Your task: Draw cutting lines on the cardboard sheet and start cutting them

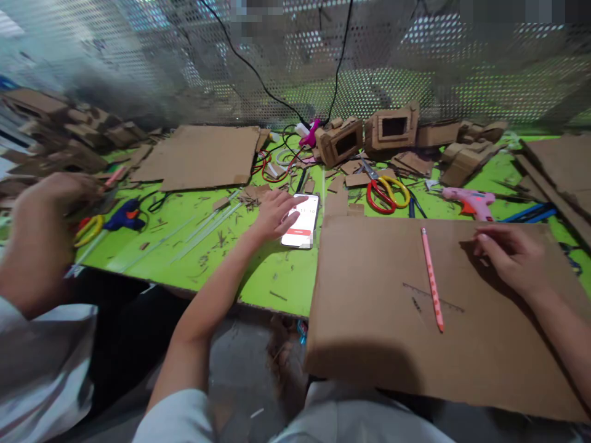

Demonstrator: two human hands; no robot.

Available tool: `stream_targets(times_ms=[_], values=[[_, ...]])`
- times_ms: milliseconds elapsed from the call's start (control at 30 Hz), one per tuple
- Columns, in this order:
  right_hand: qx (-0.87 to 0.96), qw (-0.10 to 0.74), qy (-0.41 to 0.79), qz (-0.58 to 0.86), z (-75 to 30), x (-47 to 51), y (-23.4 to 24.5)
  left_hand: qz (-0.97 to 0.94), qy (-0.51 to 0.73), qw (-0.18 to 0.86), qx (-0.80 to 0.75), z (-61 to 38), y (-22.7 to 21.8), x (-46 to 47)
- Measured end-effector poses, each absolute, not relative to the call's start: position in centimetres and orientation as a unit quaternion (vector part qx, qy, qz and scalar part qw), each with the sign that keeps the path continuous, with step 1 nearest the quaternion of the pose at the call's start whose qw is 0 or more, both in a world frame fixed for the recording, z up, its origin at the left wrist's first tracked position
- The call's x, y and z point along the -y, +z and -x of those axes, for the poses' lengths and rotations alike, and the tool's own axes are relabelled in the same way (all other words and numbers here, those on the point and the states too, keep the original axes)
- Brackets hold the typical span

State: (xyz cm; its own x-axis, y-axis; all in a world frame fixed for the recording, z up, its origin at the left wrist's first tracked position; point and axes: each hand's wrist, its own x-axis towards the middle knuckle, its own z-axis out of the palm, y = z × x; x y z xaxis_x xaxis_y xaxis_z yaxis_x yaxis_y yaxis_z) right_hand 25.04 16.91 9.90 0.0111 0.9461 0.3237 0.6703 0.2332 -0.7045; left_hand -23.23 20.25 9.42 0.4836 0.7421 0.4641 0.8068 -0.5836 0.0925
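Note:
My left hand [276, 215] reaches over a smartphone [302, 224] on the green table, fingers spread, with fingertips over its lit screen. I cannot tell which fingers touch the glass. My right hand [512, 255] rests at the right side of a large cardboard sheet [360, 283], fingers loosely curled together, nothing seen in them. On that sheet, left of this hand, lies a pink pencil [431, 280] with darker spots. It crosses a line of ruler-like markings [455, 306]; whether these belong to a clear ruler or are printed cannot be made out.
Red- and yellow-handled scissors [381, 194] and a pink glue gun [471, 200] lie behind the sheet. Boxy cardboard models [392, 128] stand along the mesh wall. Another cardboard sheet [207, 154], a blue glue gun [124, 215] and a co-worker's arm [39, 234] are at left.

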Motion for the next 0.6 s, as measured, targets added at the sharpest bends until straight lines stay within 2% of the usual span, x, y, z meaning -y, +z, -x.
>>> stream_targets(times_ms=[67,233,300,400,500,600], values=[[0.727,0.361,0.137,0.568,-25.4,-16.9,9.7,0.861,-0.232,0.081,0.446,22.3,10.1,-19.7],[0.885,0.199,-0.089,0.411,-24.7,-16.2,10.8,0.915,-0.171,0.073,0.358,17.6,12.9,-15.3],[0.914,0.159,-0.155,0.34,-24.0,-16.0,11.4,0.937,-0.131,0.065,0.316,15.4,13.8,-12.4],[0.945,0.099,-0.197,0.241,-22.9,-15.9,12.4,0.962,-0.063,0.033,0.265,12.6,14.5,-7.9],[0.959,0.05,-0.21,0.181,-21.8,-16.4,13.3,0.962,-0.094,-0.041,0.254,11.0,13.9,-4.4],[0.969,0.015,-0.212,0.123,-20.8,-17.3,13.7,0.956,-0.088,-0.071,0.272,9.9,12.5,-1.9]])
